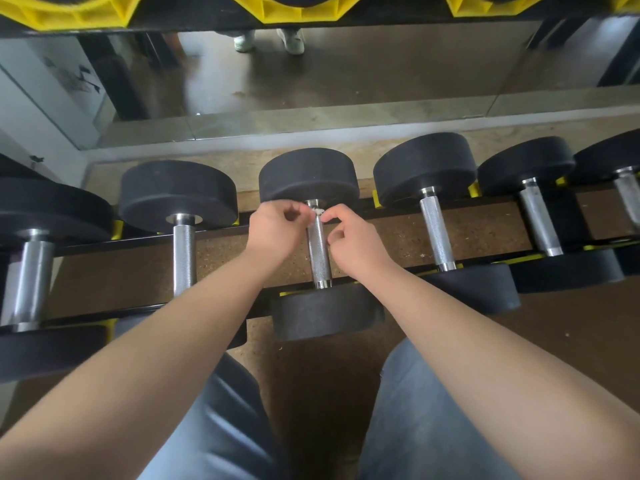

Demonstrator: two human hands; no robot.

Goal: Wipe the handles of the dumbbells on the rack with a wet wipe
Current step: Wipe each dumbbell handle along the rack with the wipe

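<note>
Bare forearms stretched over jeans-clad knees toward rack (394, 205). Wet wipe (317, 212), seen as small crumpled white scrap, pinched between curled fingertips of left hand (277, 230) and right hand (353, 240), at far end of knurled chrome handle (320, 254) of centre dumbbell (308, 174). Six black-headed dumbbells (426, 168) counted on rack; one wipe.

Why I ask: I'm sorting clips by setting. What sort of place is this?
Most likely a gym's free-weights area. Dumbbells lie in a row on a rack, a mirror runs along the wall behind, and the left hand and right hand pinch a wipe at one handle.
</note>
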